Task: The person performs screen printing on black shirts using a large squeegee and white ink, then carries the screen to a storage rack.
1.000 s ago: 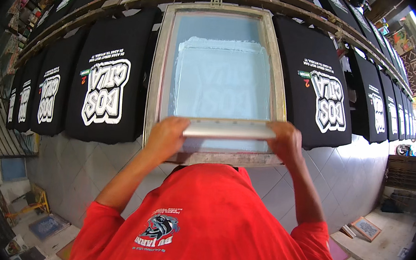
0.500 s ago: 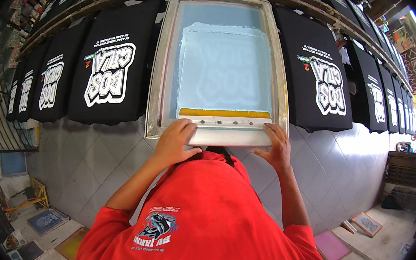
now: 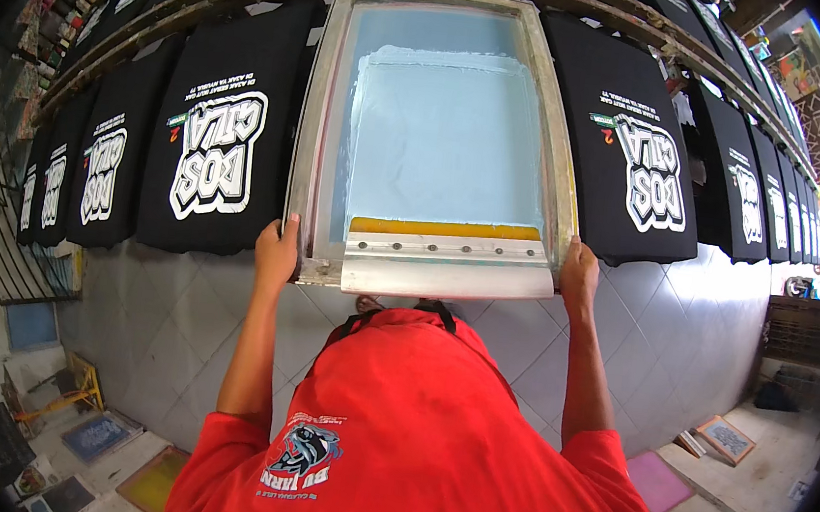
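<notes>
Though apart, hands (image 3: 277,251) on screen frame (image 3: 315,128)

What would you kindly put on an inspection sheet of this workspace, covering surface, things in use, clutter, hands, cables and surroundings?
Surface: black shirts with white prints lie in a row on both sides of the screen frame.
Things in use: the squeegee, yellow blade showing, lies across the frame's near end; a pale layer covers much of the mesh.
Clutter: blue panel, yellow panel and pink panel lie low at the sides.
Hands: left hand and right hand grip the frame's opposite sides.
Cables: nothing seen.
Surroundings: grey tiled floor.
</notes>
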A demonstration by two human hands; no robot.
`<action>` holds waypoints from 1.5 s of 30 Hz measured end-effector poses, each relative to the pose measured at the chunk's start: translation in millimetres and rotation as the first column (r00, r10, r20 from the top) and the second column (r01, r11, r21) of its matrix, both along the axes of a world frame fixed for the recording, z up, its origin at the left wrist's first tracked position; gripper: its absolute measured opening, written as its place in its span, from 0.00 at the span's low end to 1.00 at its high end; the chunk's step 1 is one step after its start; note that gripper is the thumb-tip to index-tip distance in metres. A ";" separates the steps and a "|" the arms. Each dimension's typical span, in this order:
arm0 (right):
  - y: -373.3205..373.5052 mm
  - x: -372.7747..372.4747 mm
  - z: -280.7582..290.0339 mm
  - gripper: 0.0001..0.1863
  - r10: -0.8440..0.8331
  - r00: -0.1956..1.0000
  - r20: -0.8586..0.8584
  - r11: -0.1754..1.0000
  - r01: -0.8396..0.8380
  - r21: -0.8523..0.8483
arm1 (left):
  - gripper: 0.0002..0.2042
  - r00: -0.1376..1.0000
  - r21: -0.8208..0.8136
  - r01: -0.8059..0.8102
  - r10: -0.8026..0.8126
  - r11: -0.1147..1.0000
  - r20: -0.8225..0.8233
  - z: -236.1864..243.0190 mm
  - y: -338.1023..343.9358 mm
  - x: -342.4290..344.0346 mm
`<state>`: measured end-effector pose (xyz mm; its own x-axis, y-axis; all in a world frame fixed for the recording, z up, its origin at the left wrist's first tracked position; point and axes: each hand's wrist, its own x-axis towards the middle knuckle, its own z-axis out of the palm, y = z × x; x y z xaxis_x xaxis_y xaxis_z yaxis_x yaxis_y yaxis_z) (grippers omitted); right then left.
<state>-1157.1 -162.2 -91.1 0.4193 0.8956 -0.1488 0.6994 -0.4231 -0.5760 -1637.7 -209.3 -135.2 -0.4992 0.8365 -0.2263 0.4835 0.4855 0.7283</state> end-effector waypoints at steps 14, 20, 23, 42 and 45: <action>-57.5 -228.0 12.4 0.25 0.010 0.999 -0.035 0.991 -0.006 0.133 | 0.22 0.999 0.105 0.021 -0.023 0.994 0.023 11.5 -50.6 -225.6; -90.5 -383.2 -17.7 0.24 0.028 0.998 -0.055 0.993 -0.021 0.117 | 0.21 0.999 0.100 0.025 -0.022 0.995 -0.024 -0.3 -85.4 -381.1; -100.0 -435.1 -21.7 0.25 0.039 0.997 -0.062 0.997 -0.034 0.072 | 0.23 0.999 0.089 -0.007 0.010 0.996 -0.038 -8.6 -105.6 -429.4; -66.9 -481.2 -40.3 0.27 0.014 0.997 0.078 0.999 -0.017 0.040 | 0.27 0.997 -0.014 0.069 -0.070 0.997 -0.032 -37.6 -64.0 -481.8; -60.8 -478.3 -33.6 0.26 0.010 0.998 0.055 1.000 -0.010 -0.009 | 0.27 0.997 0.013 0.056 -0.056 0.998 -0.053 -41.2 -64.8 -472.4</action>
<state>-1635.4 -223.0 -124.7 0.4181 0.8986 -0.1333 0.7344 -0.4207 -0.5326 -2110.2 -274.0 -176.4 -0.4622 0.8664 -0.1892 0.5473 0.4465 0.7079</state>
